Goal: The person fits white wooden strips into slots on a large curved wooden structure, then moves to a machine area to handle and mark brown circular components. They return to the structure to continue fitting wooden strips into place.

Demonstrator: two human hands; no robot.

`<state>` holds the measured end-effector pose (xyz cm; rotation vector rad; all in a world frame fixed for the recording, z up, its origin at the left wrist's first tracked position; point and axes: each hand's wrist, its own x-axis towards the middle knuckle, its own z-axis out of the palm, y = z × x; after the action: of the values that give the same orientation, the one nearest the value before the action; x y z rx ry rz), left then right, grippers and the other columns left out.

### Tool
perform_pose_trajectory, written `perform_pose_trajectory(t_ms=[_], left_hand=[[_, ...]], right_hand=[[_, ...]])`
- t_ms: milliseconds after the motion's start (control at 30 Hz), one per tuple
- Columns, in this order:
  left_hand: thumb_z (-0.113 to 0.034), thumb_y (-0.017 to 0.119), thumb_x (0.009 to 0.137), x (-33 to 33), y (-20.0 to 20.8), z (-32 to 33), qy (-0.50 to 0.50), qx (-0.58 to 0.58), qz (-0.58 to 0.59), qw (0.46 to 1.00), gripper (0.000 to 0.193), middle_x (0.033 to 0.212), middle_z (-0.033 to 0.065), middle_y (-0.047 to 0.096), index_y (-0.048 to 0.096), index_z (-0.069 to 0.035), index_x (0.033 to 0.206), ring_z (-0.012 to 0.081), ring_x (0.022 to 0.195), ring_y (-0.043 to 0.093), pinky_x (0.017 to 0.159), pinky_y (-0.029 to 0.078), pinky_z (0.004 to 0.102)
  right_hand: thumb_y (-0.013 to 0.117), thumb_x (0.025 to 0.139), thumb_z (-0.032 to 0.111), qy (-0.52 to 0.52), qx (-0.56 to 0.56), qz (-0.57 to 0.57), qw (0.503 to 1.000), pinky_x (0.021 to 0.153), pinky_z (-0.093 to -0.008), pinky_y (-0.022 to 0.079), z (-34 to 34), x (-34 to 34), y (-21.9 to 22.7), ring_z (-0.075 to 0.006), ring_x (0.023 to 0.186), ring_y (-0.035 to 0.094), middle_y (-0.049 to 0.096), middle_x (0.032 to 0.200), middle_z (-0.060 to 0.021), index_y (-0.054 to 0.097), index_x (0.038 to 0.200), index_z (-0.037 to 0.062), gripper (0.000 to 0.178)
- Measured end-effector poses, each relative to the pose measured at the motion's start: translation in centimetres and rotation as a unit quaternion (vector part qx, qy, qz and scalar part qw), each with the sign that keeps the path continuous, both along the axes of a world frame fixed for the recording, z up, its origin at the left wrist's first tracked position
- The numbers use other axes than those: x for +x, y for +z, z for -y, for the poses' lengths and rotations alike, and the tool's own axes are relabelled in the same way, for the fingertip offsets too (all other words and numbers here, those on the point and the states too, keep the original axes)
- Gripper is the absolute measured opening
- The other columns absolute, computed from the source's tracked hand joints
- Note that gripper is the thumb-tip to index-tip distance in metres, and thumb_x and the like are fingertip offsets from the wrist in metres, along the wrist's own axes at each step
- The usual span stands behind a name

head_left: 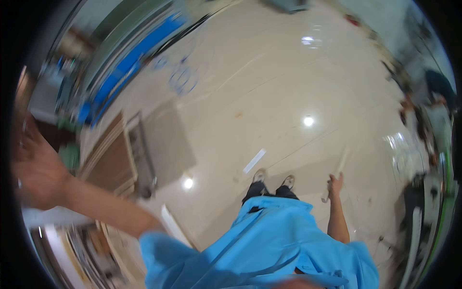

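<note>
My right hand (335, 185) hangs low at my right side, closed around a long pale strip (343, 161). The strip slants up and away over the floor, and its far end fades into blur. My left hand (38, 168) reaches far out to the left, at the dark rim of the picture. Its fingers are smeared by motion, so what it touches or holds, if anything, does not show. Below it, pale and brown boards or strips (82, 250) stand close together. A short white strip (254, 161) lies on the floor just ahead of my shoes.
Left of me a brown-panelled cart or frame (113, 156) stands on casters. Beyond it runs a long machine with a blue side (130, 62); loose blue cord (184, 79) lies nearby on shiny tiles. At the right, another person (440, 89) is beside cluttered long profiles (430, 207).
</note>
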<state>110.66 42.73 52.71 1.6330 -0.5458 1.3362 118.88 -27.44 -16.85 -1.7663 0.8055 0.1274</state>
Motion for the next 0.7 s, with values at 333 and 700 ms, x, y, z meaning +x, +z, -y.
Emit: perform_pose_trajectory(t_ms=[333, 700], left_hand=[[-0.047, 0.053, 0.109, 14.9, -43.1, 22.3, -0.11, 0.066, -0.537, 0.834, 0.07, 0.165, 0.0179, 0.042, 0.039, -0.004, 0.162, 0.0343, 0.148, 0.046, 0.125, 0.033, 0.0525], [-0.044, 0.056, 0.109, 14.2, -61.4, 29.5, -0.389, 0.459, -0.626, 0.496, 0.067, 0.159, 0.0217, 0.052, 0.04, -0.008, 0.163, 0.0396, 0.146, 0.05, 0.119, 0.044, 0.053]], right_hand=[[0.081, 0.079, 0.033, 0.024, -0.108, -0.157, 0.981, 0.1, -0.05, 0.057, 5.1, -17.8, 3.1, -0.0434, 0.115, 0.072, 0.072, 0.125, -0.0303, 0.035, 0.166, 0.0087, 0.102], [0.085, 0.08, 0.022, -0.612, 0.033, -0.164, 0.773, 0.1, -0.0475, 0.058, -5.4, -39.0, 0.3, -0.0453, 0.124, 0.067, 0.059, 0.141, -0.0388, 0.03, 0.155, -0.016, 0.1]])
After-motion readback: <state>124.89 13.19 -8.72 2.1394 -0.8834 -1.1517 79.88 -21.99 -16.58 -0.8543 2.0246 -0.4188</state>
